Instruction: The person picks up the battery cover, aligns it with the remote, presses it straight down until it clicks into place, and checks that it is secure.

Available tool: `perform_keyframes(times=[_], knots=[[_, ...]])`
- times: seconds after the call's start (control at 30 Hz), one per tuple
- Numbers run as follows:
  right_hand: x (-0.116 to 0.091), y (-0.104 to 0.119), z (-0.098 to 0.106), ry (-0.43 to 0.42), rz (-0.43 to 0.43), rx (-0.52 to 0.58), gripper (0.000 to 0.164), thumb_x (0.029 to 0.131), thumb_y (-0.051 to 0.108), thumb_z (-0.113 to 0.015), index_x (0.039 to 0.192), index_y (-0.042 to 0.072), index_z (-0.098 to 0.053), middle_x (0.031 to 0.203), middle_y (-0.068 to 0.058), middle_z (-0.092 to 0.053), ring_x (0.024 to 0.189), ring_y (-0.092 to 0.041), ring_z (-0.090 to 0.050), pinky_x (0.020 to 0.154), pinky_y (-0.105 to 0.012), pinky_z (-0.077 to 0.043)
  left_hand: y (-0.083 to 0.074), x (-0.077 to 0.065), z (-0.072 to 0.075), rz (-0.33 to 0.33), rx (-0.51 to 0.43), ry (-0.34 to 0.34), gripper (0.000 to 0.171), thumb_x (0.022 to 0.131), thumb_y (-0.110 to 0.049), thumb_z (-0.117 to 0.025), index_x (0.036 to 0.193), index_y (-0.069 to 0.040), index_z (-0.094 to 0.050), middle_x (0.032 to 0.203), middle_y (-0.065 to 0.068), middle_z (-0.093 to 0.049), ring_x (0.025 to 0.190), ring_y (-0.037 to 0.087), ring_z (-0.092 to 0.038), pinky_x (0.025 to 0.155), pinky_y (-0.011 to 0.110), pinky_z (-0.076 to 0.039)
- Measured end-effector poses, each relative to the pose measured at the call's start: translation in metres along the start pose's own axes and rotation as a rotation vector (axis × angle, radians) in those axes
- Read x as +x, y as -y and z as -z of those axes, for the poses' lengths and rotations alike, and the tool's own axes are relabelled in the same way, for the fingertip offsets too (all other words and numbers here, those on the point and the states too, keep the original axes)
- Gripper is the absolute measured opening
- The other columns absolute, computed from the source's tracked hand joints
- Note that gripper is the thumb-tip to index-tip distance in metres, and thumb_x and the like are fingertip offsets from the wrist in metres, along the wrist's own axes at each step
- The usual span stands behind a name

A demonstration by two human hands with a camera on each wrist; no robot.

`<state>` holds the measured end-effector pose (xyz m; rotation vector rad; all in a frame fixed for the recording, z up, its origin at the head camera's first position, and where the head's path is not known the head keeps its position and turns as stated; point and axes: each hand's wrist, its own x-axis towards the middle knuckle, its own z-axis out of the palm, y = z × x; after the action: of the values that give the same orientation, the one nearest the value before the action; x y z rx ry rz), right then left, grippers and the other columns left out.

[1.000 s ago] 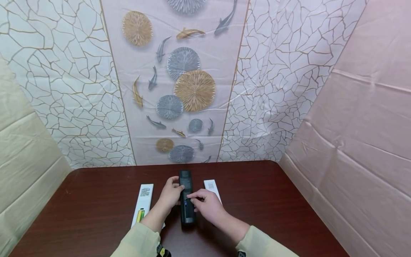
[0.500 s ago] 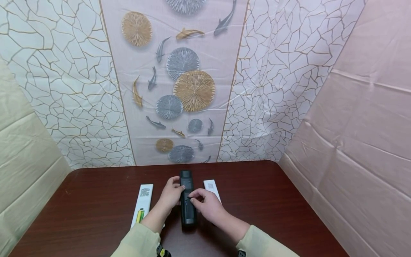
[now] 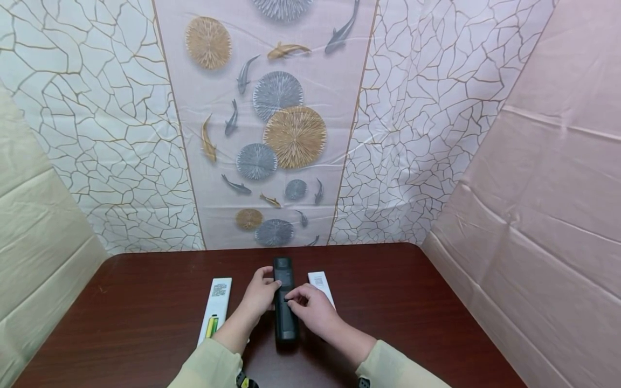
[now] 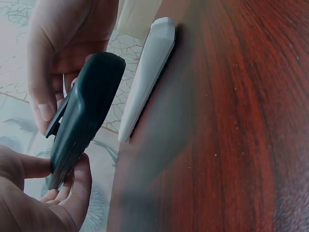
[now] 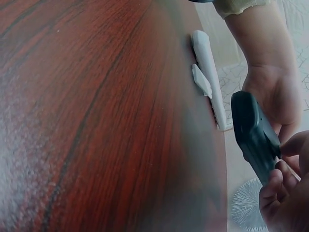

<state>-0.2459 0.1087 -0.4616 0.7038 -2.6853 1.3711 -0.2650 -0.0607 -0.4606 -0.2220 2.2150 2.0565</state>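
My left hand [image 3: 259, 293] holds a black remote control [image 3: 283, 272] above the table, its back facing up. The thumb rests on the near side of the remote's upper part, and the fingers are curled at its edge. My right hand [image 3: 315, 312] pinches the upper end of the remote's black battery cover [image 4: 57, 120]. In the left wrist view the cover stands tilted, one end raised off the remote's back and the other close against it. The battery compartment beneath is hidden by the cover.
A white remote [image 3: 219, 296] lies left of my left hand, with a yellow-green battery [image 3: 212, 326] showing on it. Beside it is a small white cover [image 5: 202, 81]. Another white remote [image 3: 318, 280] lies to the right, partly behind my right hand. All are on the dark red-brown table [image 3: 412, 302].
The black battery cover has come down over the compartment, where a blue patch showed a second ago. The remote has shifted slightly to the right. Both hands keep their grips.
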Motion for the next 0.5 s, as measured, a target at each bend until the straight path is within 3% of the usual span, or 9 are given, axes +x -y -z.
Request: perform_keyframes(times=[0.5], knots=[[0.0018, -0.0025, -0.0034, 0.001, -0.016, -0.001, 0.008, 0.092, 0.011, -0.069, 0.099, 0.014, -0.073, 0.083, 0.005, -0.054, 0.073, -0.008, -0.051, 0.065, -0.024, -0.046, -0.0059, -0.0066, 0.0010, -0.015, -0.015, 0.020, 0.052, 0.103, -0.015, -0.052, 0.149, -0.006, -0.030, 0.134, 0.026, -0.050, 0.094, 0.028, -0.064, 0.062, 0.039, -0.056]])
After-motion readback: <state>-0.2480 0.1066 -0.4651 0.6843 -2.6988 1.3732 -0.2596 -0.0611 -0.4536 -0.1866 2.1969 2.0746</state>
